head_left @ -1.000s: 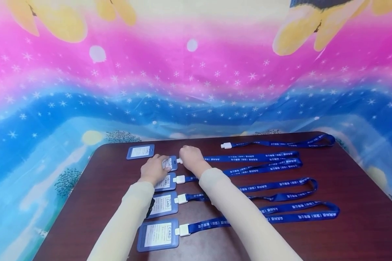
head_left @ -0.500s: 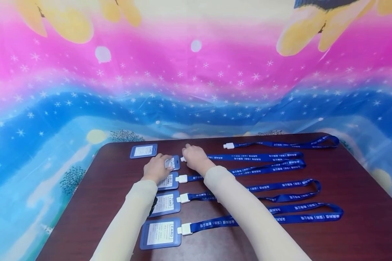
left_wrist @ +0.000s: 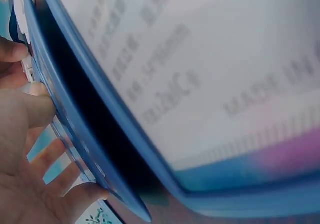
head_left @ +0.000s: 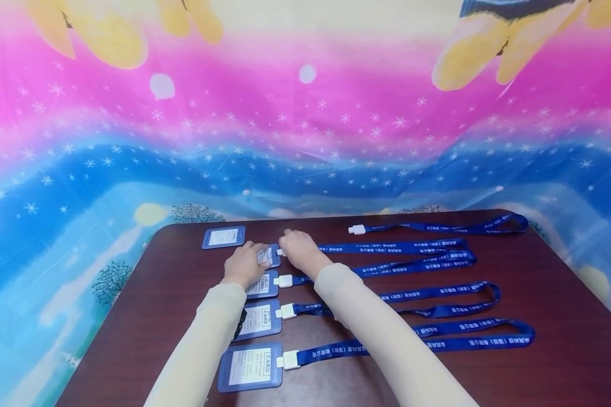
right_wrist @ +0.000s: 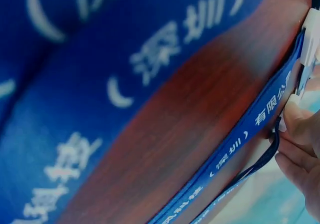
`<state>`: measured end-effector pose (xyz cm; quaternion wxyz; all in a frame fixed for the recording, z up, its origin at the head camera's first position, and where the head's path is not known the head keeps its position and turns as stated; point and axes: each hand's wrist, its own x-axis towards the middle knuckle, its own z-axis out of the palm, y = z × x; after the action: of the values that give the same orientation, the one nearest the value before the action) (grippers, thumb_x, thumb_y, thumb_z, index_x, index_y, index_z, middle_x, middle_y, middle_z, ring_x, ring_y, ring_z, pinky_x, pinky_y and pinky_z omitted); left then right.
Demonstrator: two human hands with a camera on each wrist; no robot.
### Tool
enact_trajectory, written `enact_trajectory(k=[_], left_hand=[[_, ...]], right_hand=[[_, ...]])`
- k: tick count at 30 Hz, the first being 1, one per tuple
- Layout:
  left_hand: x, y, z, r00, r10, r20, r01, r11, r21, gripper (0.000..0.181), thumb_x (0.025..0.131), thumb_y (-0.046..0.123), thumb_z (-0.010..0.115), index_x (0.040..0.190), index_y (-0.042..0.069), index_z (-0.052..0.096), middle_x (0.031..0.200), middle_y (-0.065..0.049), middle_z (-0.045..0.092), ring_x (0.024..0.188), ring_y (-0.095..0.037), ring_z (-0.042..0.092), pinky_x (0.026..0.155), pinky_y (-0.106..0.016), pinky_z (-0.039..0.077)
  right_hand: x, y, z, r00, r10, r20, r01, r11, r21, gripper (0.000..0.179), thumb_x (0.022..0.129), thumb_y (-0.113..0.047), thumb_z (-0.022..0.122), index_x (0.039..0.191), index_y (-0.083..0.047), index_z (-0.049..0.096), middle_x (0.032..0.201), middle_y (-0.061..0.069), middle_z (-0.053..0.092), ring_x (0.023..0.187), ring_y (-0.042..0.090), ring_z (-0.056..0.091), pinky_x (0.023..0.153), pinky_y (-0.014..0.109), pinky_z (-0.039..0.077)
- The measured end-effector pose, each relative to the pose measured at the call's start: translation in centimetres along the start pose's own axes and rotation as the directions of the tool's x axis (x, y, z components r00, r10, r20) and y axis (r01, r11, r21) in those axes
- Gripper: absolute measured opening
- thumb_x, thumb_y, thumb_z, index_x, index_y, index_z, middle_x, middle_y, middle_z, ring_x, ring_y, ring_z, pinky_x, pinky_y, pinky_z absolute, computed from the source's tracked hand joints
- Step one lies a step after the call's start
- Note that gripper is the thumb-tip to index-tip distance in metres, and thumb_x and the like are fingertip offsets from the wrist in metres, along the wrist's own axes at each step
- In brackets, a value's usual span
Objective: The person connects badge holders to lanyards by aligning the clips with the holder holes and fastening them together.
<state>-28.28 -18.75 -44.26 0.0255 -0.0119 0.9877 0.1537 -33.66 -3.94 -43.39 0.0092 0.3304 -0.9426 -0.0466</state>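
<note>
In the head view my left hand [head_left: 244,264] grips a blue badge holder [head_left: 274,255] with a printed card, its slotted end facing right. My right hand [head_left: 303,252] pinches the white clip [head_left: 280,252] of a blue lanyard [head_left: 387,247], right at that slotted end. The left wrist view shows the left thumb and fingers [left_wrist: 47,156] along the holder's edges, with the right fingertips close by. Thumb and fingers [right_wrist: 297,119] of the right hand close on the clip in the right wrist view, where most of the clip is hidden.
Nearer me, several badge holders [head_left: 224,367] lie in a column, each joined by a white clip [head_left: 289,360] to a blue lanyard stretching right. At the back are a separate badge holder [head_left: 224,237] and a separate lanyard [head_left: 438,227]. A printed cloth [head_left: 305,141] hangs behind the dark table [head_left: 539,271].
My right hand shifts slightly left with the clip, closing the small gap to the badge holder seen half a second ago. The left hand stays on the holder.
</note>
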Motion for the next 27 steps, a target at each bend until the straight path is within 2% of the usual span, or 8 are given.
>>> enact_trajectory(k=[8, 13, 21, 27], left_hand=[[0.03, 0.03, 0.16, 1.000, 0.007, -0.012, -0.007, 1.000, 0.013, 0.050, 0.095, 0.029, 0.068, 0.142, 0.017, 0.056, 0.143, -0.014, 0.050, 0.127, -0.037, 0.049, 0.096, -0.059, 0.046], [0.10, 0.01, 0.38, 1.000, 0.009, -0.019, -0.009, 1.000, 0.019, 0.050, 0.094, 0.029, 0.069, 0.142, 0.017, 0.056, 0.143, -0.014, 0.050, 0.127, -0.038, 0.050, 0.095, -0.059, 0.046], [-0.07, 0.12, 0.28, 1.000, 0.020, -0.011, -0.020, 0.999, 0.026, 0.050, 0.095, 0.029, 0.068, 0.142, 0.017, 0.055, 0.142, -0.014, 0.050, 0.127, -0.037, 0.050, 0.095, -0.060, 0.046], [-0.07, -0.12, -0.24, 0.999, 0.046, 0.005, -0.046, 0.997, 0.058, 0.049, 0.096, 0.031, 0.067, 0.141, 0.016, 0.056, 0.138, -0.014, 0.053, 0.123, -0.036, 0.053, 0.092, -0.060, 0.047]], right_hand=[[-0.12, -0.51, 0.24, 0.999, -0.011, -0.045, 0.010, 1.000, -0.026, 0.019, 0.099, -0.013, 0.062, 0.115, -0.010, 0.072, 0.109, 0.008, 0.065, 0.100, 0.020, 0.065, 0.088, 0.032, 0.054], [-0.14, -0.62, 0.62, 0.999, 0.014, -0.050, -0.015, 1.000, -0.022, 0.020, 0.099, -0.013, 0.062, 0.116, -0.011, 0.071, 0.110, 0.008, 0.065, 0.102, 0.020, 0.065, 0.089, 0.032, 0.054], [-0.47, -0.56, 0.68, 0.997, 0.032, -0.077, -0.031, 0.999, 0.010, 0.018, 0.098, -0.013, 0.064, 0.113, -0.010, 0.072, 0.108, 0.007, 0.065, 0.099, 0.019, 0.065, 0.086, 0.031, 0.055], [-0.81, -0.10, 0.18, 0.998, 0.035, -0.046, -0.032, 0.997, 0.074, 0.019, 0.096, -0.015, 0.066, 0.113, -0.011, 0.072, 0.108, 0.005, 0.064, 0.099, 0.018, 0.063, 0.084, 0.032, 0.056]])
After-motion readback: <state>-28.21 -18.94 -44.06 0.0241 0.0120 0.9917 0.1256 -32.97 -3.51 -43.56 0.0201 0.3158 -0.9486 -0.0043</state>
